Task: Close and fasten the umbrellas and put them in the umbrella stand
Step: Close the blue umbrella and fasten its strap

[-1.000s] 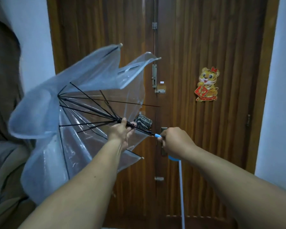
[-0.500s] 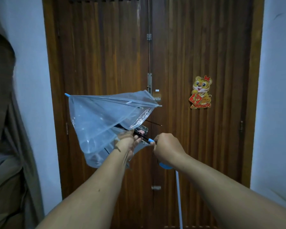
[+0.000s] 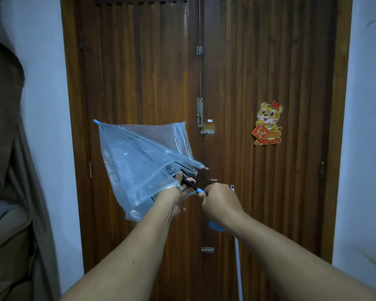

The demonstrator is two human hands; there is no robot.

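Observation:
A clear plastic umbrella [image 3: 139,161] with a blue tip points up and left in front of me, its canopy folded down to a loose cone. My left hand [image 3: 178,190] grips the black runner and ribs on the shaft, partly under the plastic. My right hand [image 3: 219,203] holds the blue handle, whose curved end shows below the wrist. No umbrella stand is in view.
A dark wooden double door [image 3: 237,83] with bolts and a tiger sticker [image 3: 268,123] fills the view ahead. A thin white pole [image 3: 239,268] leans against it at the lower right. Brown cloth [image 3: 7,192] hangs at the left by the white wall.
The canopy has collapsed from wide open to a narrow cone as my left hand slid the runner toward the handle. The view has tilted up slightly.

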